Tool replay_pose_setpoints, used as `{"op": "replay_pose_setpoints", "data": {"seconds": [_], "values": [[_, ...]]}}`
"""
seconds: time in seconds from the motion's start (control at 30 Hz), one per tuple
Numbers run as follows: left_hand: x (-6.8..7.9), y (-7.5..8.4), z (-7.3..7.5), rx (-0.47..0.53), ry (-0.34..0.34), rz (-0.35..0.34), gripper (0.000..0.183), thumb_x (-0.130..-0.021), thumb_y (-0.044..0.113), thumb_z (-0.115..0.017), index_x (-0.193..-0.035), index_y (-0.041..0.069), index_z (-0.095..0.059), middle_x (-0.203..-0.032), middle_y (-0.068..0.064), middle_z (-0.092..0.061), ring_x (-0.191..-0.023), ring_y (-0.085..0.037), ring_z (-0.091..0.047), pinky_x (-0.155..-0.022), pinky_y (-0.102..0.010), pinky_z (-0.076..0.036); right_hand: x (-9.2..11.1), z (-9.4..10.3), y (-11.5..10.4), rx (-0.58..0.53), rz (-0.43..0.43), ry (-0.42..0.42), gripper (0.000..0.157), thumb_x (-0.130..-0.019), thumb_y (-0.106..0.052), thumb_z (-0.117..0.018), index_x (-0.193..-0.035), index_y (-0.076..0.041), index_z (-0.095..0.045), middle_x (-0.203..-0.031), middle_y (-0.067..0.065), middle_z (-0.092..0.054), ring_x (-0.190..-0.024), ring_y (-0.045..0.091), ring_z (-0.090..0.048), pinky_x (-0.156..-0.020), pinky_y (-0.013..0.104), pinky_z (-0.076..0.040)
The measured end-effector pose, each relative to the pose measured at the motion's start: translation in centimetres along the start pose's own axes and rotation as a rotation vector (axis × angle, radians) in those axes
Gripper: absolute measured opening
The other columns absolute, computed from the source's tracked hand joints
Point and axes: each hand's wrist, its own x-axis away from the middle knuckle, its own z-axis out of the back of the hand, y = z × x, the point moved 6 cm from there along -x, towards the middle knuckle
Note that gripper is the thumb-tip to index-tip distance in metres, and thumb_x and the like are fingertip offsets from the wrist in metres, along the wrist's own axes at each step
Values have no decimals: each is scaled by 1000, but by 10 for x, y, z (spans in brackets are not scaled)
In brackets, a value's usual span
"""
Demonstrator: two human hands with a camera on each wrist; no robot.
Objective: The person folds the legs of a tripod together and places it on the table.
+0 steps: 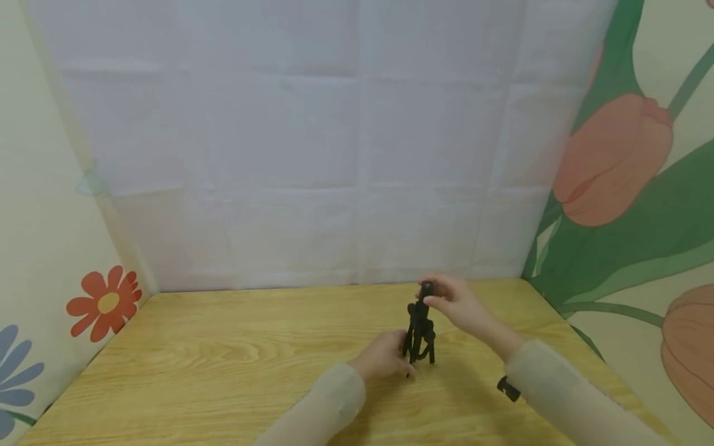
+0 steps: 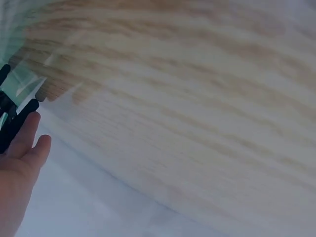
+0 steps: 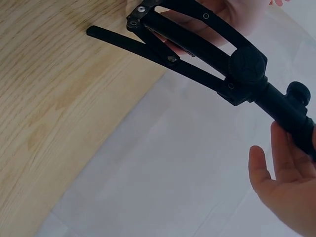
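A small black tripod stands upright over the right half of the table, its legs folded down and partly spread. My right hand grips its top end between thumb and fingers. Low on the tripod's left side, my left hand holds a leg, thumb in front and fingers behind. The right wrist view shows the round hub, hinged leg braces and a side knob on the column. Only the ends of the black legs appear in the left wrist view, against the fingers.
The wood-grain table ends at a white creased cloth hanging behind it. Flower-printed panels border it on both sides. A small black device sits under the right sleeve at the wrist.
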Motion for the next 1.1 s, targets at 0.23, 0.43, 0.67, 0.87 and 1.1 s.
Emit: {"op": "replay_pose_setpoints", "data": {"seconds": [0.23,0.43,0.67,0.87,1.1], "values": [[-6,1,-2,-69,10,-31,42,-75,9,-87,-110,0,-66,-97,-9,-73,-88,-15,-67,-83,-30,-56,2,1,4,4,-19,24,31,-97,5,-57,-128,11,-56,-116,27,-67,-109,42,-65,-91,50,-56],[-7,2,-2,-21,-11,-28,46,-78,5,-84,-120,-2,-65,-111,-15,-73,-102,-24,-69,-92,-35,-56,1,1,3,9,-7,39,32,-97,5,-58,-128,11,-56,-115,27,-67,-108,41,-65,-90,49,-57],[-8,-2,-4,53,-79,30,57,-80,0,-81,-132,-4,-56,-129,-19,-65,-120,-33,-63,-105,-42,-49,1,-6,-2,14,18,43,31,-97,6,-57,-127,11,-55,-113,29,-67,-106,42,-66,-89,52,-56],[-7,-2,-5,64,-90,40,56,-81,2,-81,-132,-2,-56,-129,-18,-65,-123,-33,-61,-110,-44,-44,1,-5,3,0,2,28,32,-98,4,-56,-129,10,-54,-115,30,-66,-106,42,-66,-90,53,-56],[-8,-1,-6,-8,-87,-11,49,-82,4,-81,-126,1,-59,-124,-15,-69,-118,-29,-65,-106,-39,-48,3,-2,4,-10,-4,30,32,-97,6,-57,-128,12,-54,-113,30,-67,-107,44,-66,-92,55,-55]]}}
